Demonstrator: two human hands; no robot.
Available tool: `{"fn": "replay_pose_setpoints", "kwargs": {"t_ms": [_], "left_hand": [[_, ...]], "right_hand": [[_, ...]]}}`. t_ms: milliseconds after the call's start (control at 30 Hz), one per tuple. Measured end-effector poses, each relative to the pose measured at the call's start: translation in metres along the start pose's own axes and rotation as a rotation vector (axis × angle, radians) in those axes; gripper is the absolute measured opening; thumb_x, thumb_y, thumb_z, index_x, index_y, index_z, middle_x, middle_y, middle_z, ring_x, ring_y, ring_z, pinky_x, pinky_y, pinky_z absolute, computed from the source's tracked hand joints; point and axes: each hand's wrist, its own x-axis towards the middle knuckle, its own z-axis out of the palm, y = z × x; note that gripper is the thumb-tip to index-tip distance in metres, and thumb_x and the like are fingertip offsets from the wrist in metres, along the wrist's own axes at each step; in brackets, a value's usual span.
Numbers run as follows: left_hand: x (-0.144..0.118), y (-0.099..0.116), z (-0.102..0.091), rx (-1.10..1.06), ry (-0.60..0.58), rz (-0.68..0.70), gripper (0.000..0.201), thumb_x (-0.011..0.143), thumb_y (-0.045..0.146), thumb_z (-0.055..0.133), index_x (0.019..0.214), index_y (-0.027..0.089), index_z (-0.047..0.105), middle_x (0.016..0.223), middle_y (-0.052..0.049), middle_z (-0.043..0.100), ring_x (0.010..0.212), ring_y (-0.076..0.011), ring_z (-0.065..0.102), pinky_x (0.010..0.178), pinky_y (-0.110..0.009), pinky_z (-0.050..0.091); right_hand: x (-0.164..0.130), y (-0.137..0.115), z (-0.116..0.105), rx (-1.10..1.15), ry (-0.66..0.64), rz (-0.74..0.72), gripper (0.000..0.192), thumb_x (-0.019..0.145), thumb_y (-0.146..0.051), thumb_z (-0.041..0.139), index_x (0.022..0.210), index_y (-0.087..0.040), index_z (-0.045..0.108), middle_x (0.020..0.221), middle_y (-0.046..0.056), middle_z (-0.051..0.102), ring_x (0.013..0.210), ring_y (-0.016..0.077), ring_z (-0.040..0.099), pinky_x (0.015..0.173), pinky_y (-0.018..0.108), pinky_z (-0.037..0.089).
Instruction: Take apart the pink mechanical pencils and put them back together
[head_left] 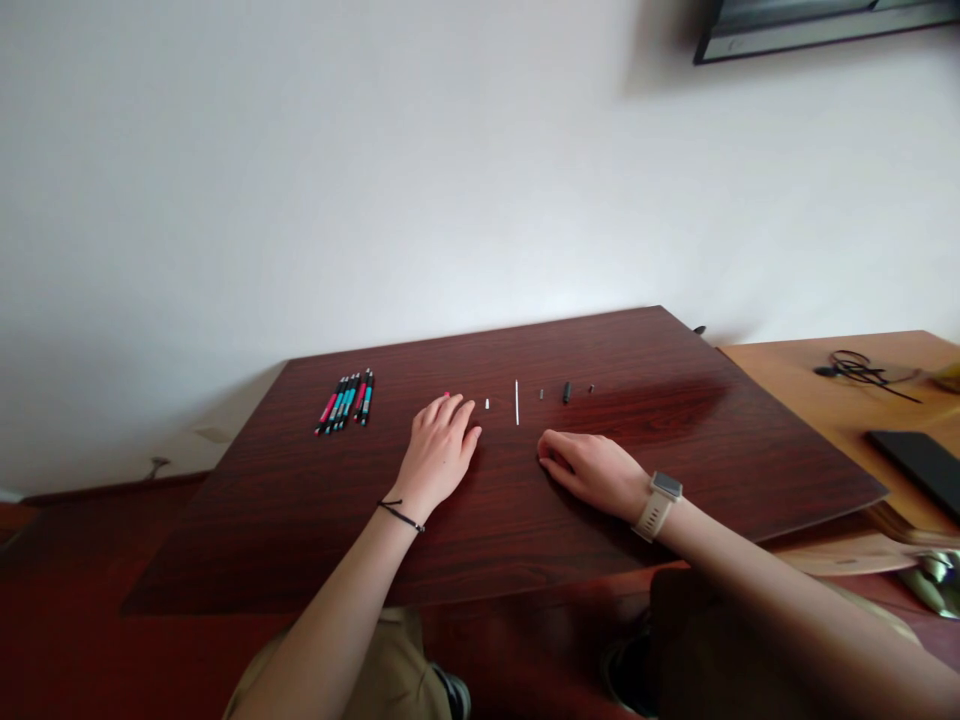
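My left hand (440, 446) rests palm down on the dark wood table (480, 540), its fingers stretched out and a little apart. Just past its fingertips a bit of a pink piece (447, 395) shows; the hand covers the rest. To the right lie a small white piece (487, 404), a thin white pen refill (517, 403), a small grey piece like a spring (541, 394), a black pen grip (567, 393) and a tiny dark tip (591, 388), spaced in a row. Nearer me, my right hand (589, 467) lies with curled fingers, nothing visible in it.
Several pink, blue and black pens (345, 402) lie side by side at the table's left. A lighter wooden table (795, 375) adjoins on the right, bearing a black cable (862, 370) and a flat black device (919, 468). The white wall (450, 180) stands behind.
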Motion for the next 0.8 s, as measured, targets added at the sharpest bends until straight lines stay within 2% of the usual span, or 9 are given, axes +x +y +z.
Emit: {"fn": "replay_pose_setpoints", "kwargs": {"t_ms": [200, 400, 600, 700, 800], "left_hand": [[0.003, -0.002, 0.016, 0.015, -0.035, -0.017, 0.042, 0.11, 0.038, 0.05, 0.146, 0.022, 0.061, 0.156, -0.016, 0.059, 0.15, -0.0358, 0.047, 0.122, -0.057, 0.036], [0.002, -0.008, 0.017, 0.023, -0.03, 0.015, 0.035, 0.109, 0.034, 0.055, 0.139, 0.02, 0.065, 0.151, -0.014, 0.064, 0.144, -0.0344, 0.053, 0.119, -0.056, 0.039], [0.001, -0.008, 0.011, -0.003, -0.025, 0.054, 0.02, 0.104, 0.018, 0.059, 0.12, 0.02, 0.072, 0.126, -0.009, 0.075, 0.12, -0.0295, 0.066, 0.102, -0.046, 0.052], [0.001, -0.007, 0.011, -0.041, -0.018, 0.059, 0.019, 0.102, 0.011, 0.059, 0.109, 0.021, 0.073, 0.114, -0.006, 0.076, 0.109, -0.0265, 0.068, 0.097, -0.043, 0.055], [0.001, -0.005, 0.012, -0.092, 0.009, 0.049, 0.02, 0.1, 0.007, 0.058, 0.103, 0.023, 0.071, 0.107, -0.004, 0.074, 0.105, -0.0243, 0.069, 0.092, -0.039, 0.058]], "right_hand": [[0.006, -0.007, 0.0, 0.002, -0.004, -0.012, 0.008, 0.107, -0.031, 0.056, 0.104, -0.025, 0.061, 0.094, 0.003, 0.075, 0.079, 0.0201, 0.068, 0.066, 0.03, 0.034], [0.011, -0.01, -0.001, -0.005, -0.002, -0.033, 0.01, 0.107, -0.031, 0.057, 0.104, -0.025, 0.064, 0.097, 0.003, 0.075, 0.081, 0.0196, 0.069, 0.068, 0.029, 0.036], [0.024, -0.012, -0.002, 0.002, 0.06, -0.063, 0.011, 0.107, -0.029, 0.058, 0.107, -0.024, 0.068, 0.103, 0.003, 0.075, 0.09, 0.0191, 0.071, 0.075, 0.028, 0.043], [0.036, -0.011, -0.003, 0.03, 0.138, -0.09, 0.014, 0.107, -0.025, 0.057, 0.111, -0.023, 0.07, 0.106, 0.004, 0.075, 0.091, 0.0193, 0.07, 0.079, 0.029, 0.047], [0.052, -0.008, -0.003, 0.046, 0.208, -0.165, 0.023, 0.107, -0.017, 0.053, 0.12, -0.021, 0.072, 0.115, 0.008, 0.075, 0.103, 0.0216, 0.069, 0.091, 0.032, 0.051]]}}
